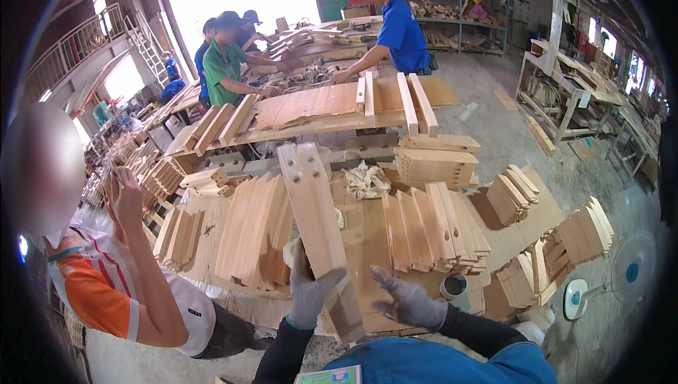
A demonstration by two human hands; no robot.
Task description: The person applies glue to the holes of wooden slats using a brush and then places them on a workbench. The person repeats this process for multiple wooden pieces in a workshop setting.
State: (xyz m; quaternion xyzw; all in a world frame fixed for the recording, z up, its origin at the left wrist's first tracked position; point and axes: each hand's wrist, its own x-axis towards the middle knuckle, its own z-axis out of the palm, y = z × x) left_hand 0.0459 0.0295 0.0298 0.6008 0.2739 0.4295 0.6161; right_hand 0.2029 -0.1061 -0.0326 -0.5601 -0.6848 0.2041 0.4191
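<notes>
Wood piece, long, pale & flat-sided w/ dark round holes nr its top end, is up over the brown work table, tilted so its top leans away & a bit left. Can't tell if it's 1 piece or 2 held side by side. L hand, in a grey glove, is closed round its lower part, thumb across the front. R hand, in a grey glove too, is open, fingers apart, has hold of nothing & is just right of the wood.

On the table, pale slanted boards are in a row on the left & pale thick boards in a row on the right. Round grey tin is just in front of the right row. Crumpled white cloth lies farther back, beside a neat pale wood pile.

Person in a white & orange shirt is on the left, hands up. Way back, ppl in green & blue shirts are at a long table w/ boards. White round fan is far right.
</notes>
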